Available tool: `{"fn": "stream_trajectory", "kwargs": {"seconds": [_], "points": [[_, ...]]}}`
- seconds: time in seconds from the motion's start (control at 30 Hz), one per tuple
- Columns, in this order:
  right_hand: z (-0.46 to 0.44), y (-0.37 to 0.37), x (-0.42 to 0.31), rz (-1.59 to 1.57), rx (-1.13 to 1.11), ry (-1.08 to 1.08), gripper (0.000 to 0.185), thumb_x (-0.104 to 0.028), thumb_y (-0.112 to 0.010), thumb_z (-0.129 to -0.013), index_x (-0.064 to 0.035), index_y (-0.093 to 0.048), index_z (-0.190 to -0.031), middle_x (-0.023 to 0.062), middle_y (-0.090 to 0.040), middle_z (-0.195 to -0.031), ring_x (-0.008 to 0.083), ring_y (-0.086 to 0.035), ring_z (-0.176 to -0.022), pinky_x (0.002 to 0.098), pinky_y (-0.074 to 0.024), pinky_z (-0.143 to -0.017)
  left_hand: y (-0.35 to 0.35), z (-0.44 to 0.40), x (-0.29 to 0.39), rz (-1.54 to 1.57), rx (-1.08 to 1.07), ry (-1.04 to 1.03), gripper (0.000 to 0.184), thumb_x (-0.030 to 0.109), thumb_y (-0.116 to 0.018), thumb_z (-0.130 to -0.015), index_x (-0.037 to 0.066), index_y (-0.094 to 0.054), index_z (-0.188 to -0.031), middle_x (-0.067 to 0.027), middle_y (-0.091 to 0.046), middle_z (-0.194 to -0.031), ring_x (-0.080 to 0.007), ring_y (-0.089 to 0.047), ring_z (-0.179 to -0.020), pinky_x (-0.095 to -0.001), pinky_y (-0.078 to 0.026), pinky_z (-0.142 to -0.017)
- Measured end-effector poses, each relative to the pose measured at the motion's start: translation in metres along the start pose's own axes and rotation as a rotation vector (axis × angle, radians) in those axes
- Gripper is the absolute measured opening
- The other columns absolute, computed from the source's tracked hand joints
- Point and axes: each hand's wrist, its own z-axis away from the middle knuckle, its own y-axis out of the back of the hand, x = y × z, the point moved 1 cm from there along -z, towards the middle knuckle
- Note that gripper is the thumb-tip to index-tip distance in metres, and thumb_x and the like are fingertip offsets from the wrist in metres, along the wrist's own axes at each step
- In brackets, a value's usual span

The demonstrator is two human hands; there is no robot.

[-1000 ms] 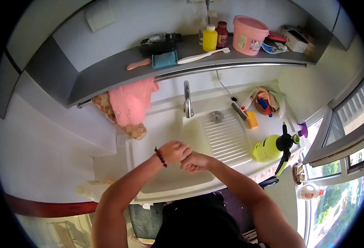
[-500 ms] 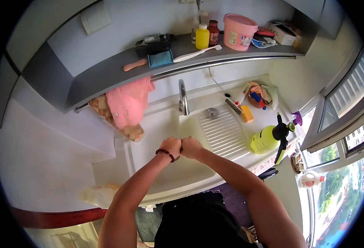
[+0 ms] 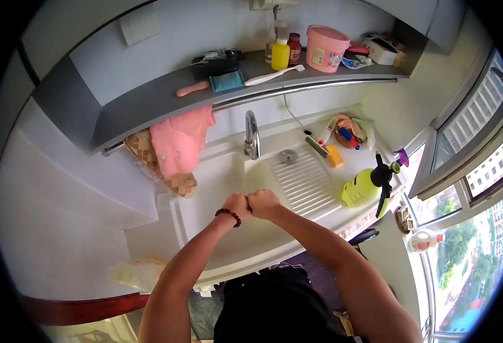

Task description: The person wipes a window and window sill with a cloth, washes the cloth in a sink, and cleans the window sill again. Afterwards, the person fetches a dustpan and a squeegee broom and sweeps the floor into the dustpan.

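Note:
Over the basin of a white sink, my left hand and my right hand are both closed and pressed together, knuckles side by side. A narrow dark strip shows between them; what they hold, if anything, is hidden. A dark bead bracelet circles my left wrist. Behind the hands stands a chrome faucet. To the right of my right hand lies the ribbed washboard of the sink, with a round metal drain at its top.
A yellow-green spray bottle stands on the right rim, near an orange sponge and a basket of brushes and cloths. A pink towel hangs from the rail under a grey shelf. An open window is at right.
The view has shifted slightly, so the surroundings sit a little differently in frame. Both hands stay closed together over the basin, with almost no movement.

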Motion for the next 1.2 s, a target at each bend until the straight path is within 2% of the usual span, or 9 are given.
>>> {"fn": "stream_trajectory", "kwargs": {"seconds": [0.13,0.3,0.4,0.5,0.6,0.77,0.97,1.1,1.2], "points": [[0.007,-0.005,-0.006,0.003,-0.006,-0.023,0.017,-0.020,-0.067,-0.078,-0.0065,-0.072,-0.087,0.0189,-0.071,-0.091,0.0365,-0.070,-0.087,0.0460,-0.0575,-0.079,-0.001,0.009,0.001,0.056,-0.015,-0.019,0.020,0.018,-0.070,-0.076,-0.002,-0.071,-0.080,-0.0270,-0.069,-0.084,-0.0448,-0.067,-0.081,-0.0491,-0.056,-0.073],[0.032,-0.001,-0.016,-0.251,0.044,-0.238,0.037,-0.010,-0.071,-0.077,-0.0036,-0.060,-0.111,0.0190,-0.070,-0.097,0.0360,-0.068,-0.095,0.0453,-0.0558,-0.081,-0.032,0.016,-0.014,0.090,0.122,-0.232,0.019,0.015,-0.065,-0.081,-0.002,-0.069,-0.088,-0.0240,-0.069,-0.085,-0.0462,-0.065,-0.080,-0.0488,-0.055,-0.069],[0.068,-0.007,0.002,-0.572,0.254,-0.086,0.052,-0.014,-0.077,-0.077,-0.0034,-0.052,-0.122,0.0153,-0.069,-0.097,0.0319,-0.069,-0.090,0.0424,-0.0559,-0.081,-0.052,0.033,-0.014,0.154,0.182,-0.275,0.029,0.022,-0.070,-0.082,-0.001,-0.065,-0.099,-0.0232,-0.070,-0.085,-0.0464,-0.066,-0.079,-0.0495,-0.055,-0.071],[0.135,0.027,0.015,-0.756,0.405,-0.287,0.054,-0.017,-0.080,-0.082,-0.0024,-0.052,-0.126,0.0121,-0.067,-0.099,0.0237,-0.069,-0.086,0.0358,-0.0562,-0.078,-0.065,0.052,-0.005,0.303,0.287,-0.306,0.042,0.039,-0.069,-0.089,0.002,-0.060,-0.107,-0.0176,-0.071,-0.093,-0.0368,-0.069,-0.083,-0.0444,-0.055,-0.072],[0.219,0.019,0.071,-0.882,0.714,-0.481,0.047,-0.012,-0.078,-0.085,-0.0015,-0.055,-0.125,0.0145,-0.066,-0.105,0.0209,-0.069,-0.089,0.0337,-0.0565,-0.077,-0.067,0.065,0.006,1.023,-0.126,0.219,0.035,0.034,-0.076,-0.090,0.006,-0.059,-0.102,-0.0027,-0.061,-0.073,-0.0119,-0.058,-0.054,-0.0281,-0.047,-0.046],[0.326,0.026,0.150,-0.579,1.072,-0.823,0.051,-0.019,-0.078,-0.086,-0.0002,-0.055,-0.127,0.0158,-0.066,-0.113,0.0260,-0.068,-0.099,0.0382,-0.0556,-0.082,-0.081,0.086,0.034,1.347,-0.129,0.228,0.028,0.027,-0.078,-0.089,0.009,-0.058,-0.099,-0.0015,-0.059,-0.070,-0.0083,-0.053,-0.049,-0.0241,-0.043,-0.042],[0.329,0.048,0.221,-0.510,1.075,-0.897,0.077,-0.039,-0.081,-0.081,0.0050,-0.049,-0.135,0.0260,-0.059,-0.130,0.0357,-0.061,-0.119,0.0448,-0.0484,-0.100,-0.088,0.100,0.071,1.543,-0.086,0.237,0.037,0.042,-0.075,-0.090,0.010,-0.059,-0.100,-0.0012,-0.060,-0.072,-0.0098,-0.055,-0.052,-0.0249,-0.045,-0.044],[0.304,0.024,0.299,-0.724,0.854,-0.866,0.051,-0.032,-0.081,-0.083,0.0052,-0.062,-0.112,0.0127,-0.069,-0.091,0.0232,-0.071,-0.080,0.0305,-0.0551,-0.068,-0.097,0.115,0.090,1.542,0.060,0.316,0.037,0.048,-0.071,-0.092,0.014,-0.058,-0.098,0.0007,-0.057,-0.072,-0.0109,-0.055,-0.057,-0.0272,-0.045,-0.046],[0.288,0.040,0.290,-1.246,0.924,-0.670,0.024,-0.021,-0.076,-0.088,-0.0017,-0.061,-0.091,0.0019,-0.056,-0.068,0.0124,-0.055,-0.053,0.0269,-0.0445,-0.049,-0.111,0.142,0.103,1.573,0.196,0.351,0.035,0.048,-0.070,-0.092,0.016,-0.057,-0.094,0.0021,-0.055,-0.073,-0.0122,-0.054,-0.061,-0.0288,-0.044,-0.048]]}}
